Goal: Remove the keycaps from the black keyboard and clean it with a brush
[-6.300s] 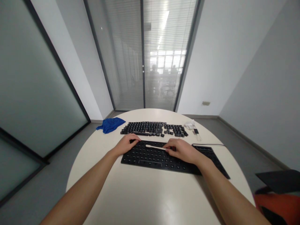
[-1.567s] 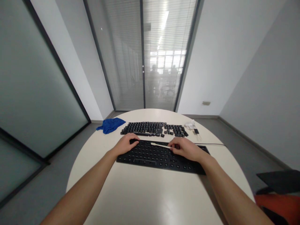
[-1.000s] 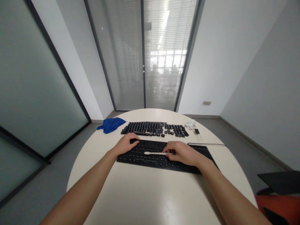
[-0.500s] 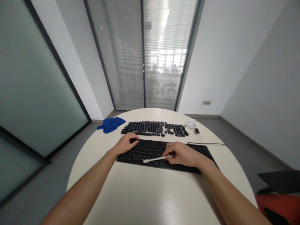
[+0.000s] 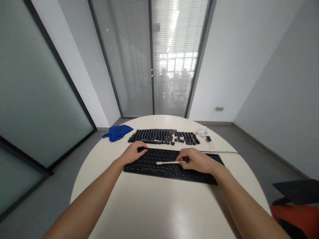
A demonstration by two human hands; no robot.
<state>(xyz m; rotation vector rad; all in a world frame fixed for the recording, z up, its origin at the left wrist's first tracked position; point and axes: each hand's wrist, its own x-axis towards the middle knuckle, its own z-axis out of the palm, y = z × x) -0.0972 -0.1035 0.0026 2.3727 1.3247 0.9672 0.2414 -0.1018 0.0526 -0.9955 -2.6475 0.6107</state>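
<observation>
A black keyboard (image 5: 154, 171) with its keycaps off lies across the round table, small switch stubs showing in rows. My left hand (image 5: 133, 152) grips its left end, fingers over the far edge and thumb on top. Between the fingertips of my right hand (image 5: 193, 160) is a slim white brush (image 5: 165, 163), its wider head pointing left over the middle of the keyboard. Whether that head touches the switches I cannot tell. The right hand and forearm cover part of the keyboard's right side.
Loose black keycaps (image 5: 154, 134) sit in rows beyond the keyboard. A blue cloth (image 5: 117, 132) lies at the far left. Near the far right edge are crumpled clear plastic (image 5: 201, 131) and a small black-and-wire keycap puller (image 5: 208, 138). A cable (image 5: 224, 152) runs off the table's right side.
My right hand has shifted slightly up, away from me, with the brush, whose head moved from the keyboard's near rows toward its middle. My left hand has stayed in place.
</observation>
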